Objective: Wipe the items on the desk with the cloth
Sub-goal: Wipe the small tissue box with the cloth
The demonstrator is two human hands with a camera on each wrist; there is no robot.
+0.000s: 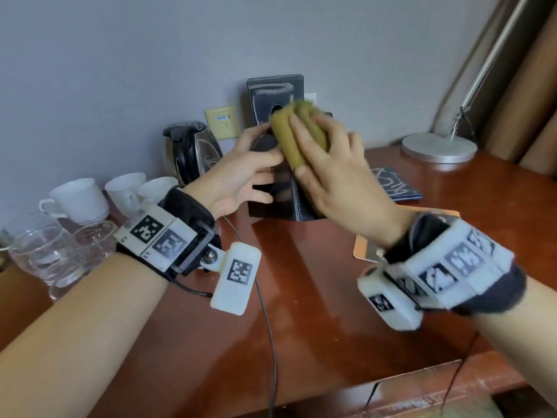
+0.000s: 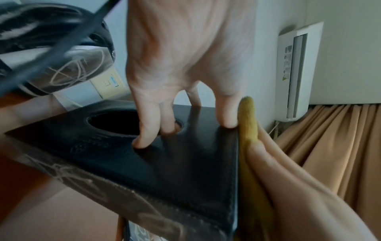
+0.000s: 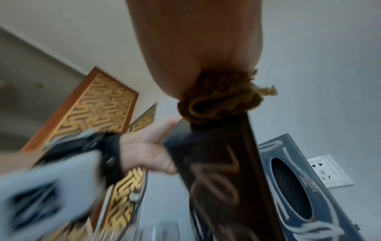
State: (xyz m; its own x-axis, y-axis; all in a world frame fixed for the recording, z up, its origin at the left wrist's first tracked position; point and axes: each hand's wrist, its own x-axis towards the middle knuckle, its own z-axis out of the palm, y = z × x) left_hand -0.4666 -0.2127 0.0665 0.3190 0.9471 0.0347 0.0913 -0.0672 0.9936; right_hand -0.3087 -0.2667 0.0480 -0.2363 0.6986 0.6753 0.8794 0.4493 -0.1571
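Observation:
A black leather tissue box (image 1: 283,203) stands on end on the brown desk (image 1: 316,297). My left hand (image 1: 259,164) holds it, fingers hooked at the oval opening (image 2: 115,124) in its face (image 2: 185,163). With my right hand (image 1: 325,164) I hold a bunched olive-green cloth (image 1: 286,140) against the box's right side, near the top edge. In the left wrist view the cloth (image 2: 248,117) lies flat between the box's side and my right hand (image 2: 288,179). The right wrist view is blurred; there the cloth (image 3: 218,101) sits on the box (image 3: 216,163).
A second dark tissue box (image 1: 274,92) leans on the wall behind. A kettle (image 1: 190,149), white cups (image 1: 78,197) and glasses (image 1: 39,248) stand at the left. At the right are a lamp base (image 1: 440,146), a dark booklet (image 1: 394,185) and an orange card (image 1: 364,245). A cable (image 1: 268,321) crosses the desk.

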